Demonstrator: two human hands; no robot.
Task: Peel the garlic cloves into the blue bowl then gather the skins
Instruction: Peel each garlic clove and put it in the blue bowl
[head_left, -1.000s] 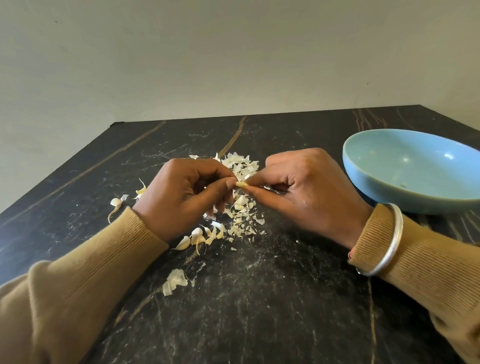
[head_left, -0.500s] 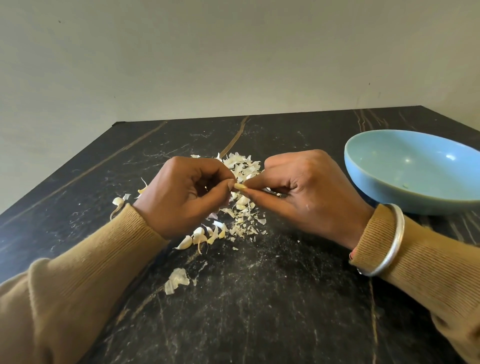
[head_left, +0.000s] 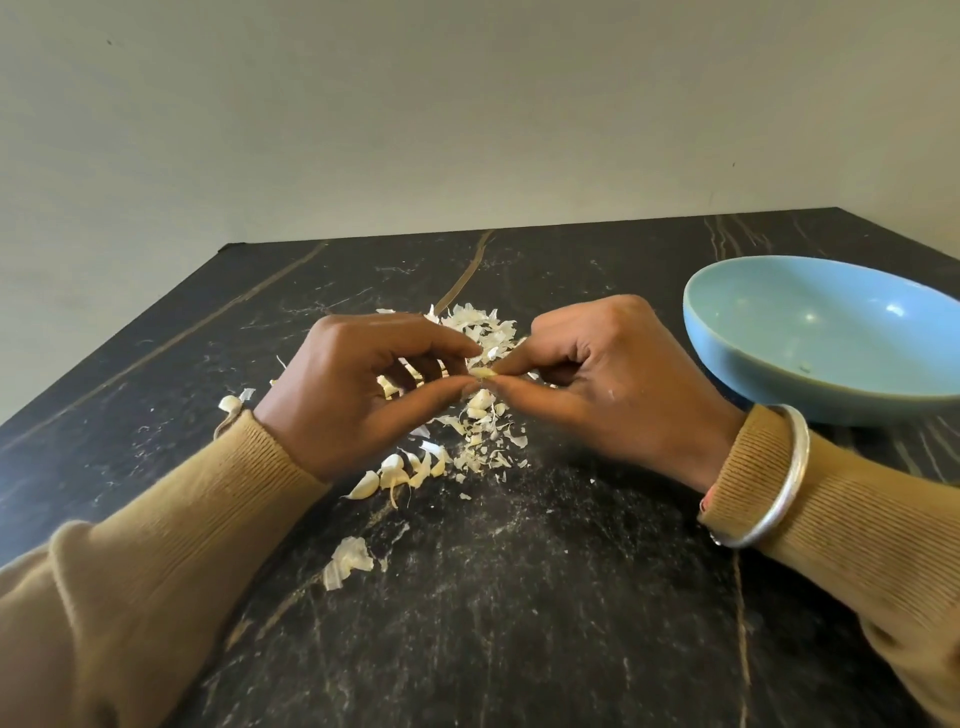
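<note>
**One clove pinched between both hands over the skins**

Head view: my left hand (head_left: 358, 395) and right hand (head_left: 613, 384) meet above the middle of the tabletop (head_left: 519, 613). Both pinch the same small garlic clove (head_left: 482, 372), thumb and forefinger tips of each hand closed on it and the other fingers curled in. The clove is held just above the surface, pale yellow, with only a sliver showing between my fingertips.

Under and behind my hands lies the pile of skins (head_left: 485, 332), spreading toward the far edge. My knuckles hide part of it. More flakes trail down toward me beneath the clove. Several whole cloves (head_left: 397, 470) sit in a cluster just beside my left wrist. Another bit of garlic (head_left: 229, 402) lies toward the left edge, touching my left sleeve (head_left: 171, 545). One larger piece of skin (head_left: 347, 564) lies apart, nearer the front edge.

The blue bowl (head_left: 753, 384) stands by the right edge, just beyond my right wrist, with a tiny speck inside. A silver bangle (head_left: 776, 478) rings my right sleeve cuff. A plain wall (head_left: 467, 104) rises behind the far edge.
</note>
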